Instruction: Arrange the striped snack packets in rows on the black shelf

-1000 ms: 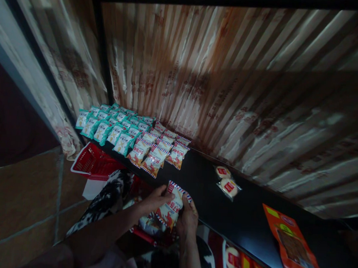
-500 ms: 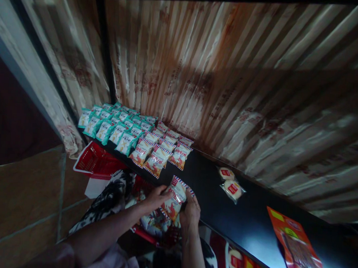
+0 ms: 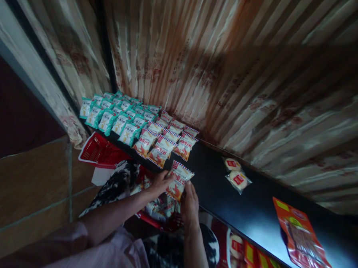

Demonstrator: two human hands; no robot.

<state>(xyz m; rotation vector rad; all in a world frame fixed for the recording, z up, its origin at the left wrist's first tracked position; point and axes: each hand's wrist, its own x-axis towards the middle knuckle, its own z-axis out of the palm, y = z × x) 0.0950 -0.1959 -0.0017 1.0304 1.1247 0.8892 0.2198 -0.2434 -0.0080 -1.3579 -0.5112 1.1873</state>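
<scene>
Between my two hands, over the front edge of the black shelf point(image 3: 212, 191), is a red-and-white snack bag point(image 3: 178, 181) with a striped top edge. My left hand point(image 3: 161, 184) pinches its left side, and my right hand point(image 3: 190, 199) grips its lower right side. Behind it on the shelf stand several matching bags point(image 3: 160, 150) in rows. Further left, several teal-and-white bags point(image 3: 128, 133) are lined up against these.
Two round packaged crackers point(image 3: 238, 180) and an orange-red packet point(image 3: 307, 240) lie on the shelf's right part. Below are a red basket point(image 3: 101, 152), a basket of bags point(image 3: 160, 209) by my knees, and more packets point(image 3: 259, 262). A pleated curtain point(image 3: 183, 58) hangs behind.
Both hands have raised the snack bag a little toward the shelf's rows, and it now faces up more squarely. The camera view has tilted slightly downward.
</scene>
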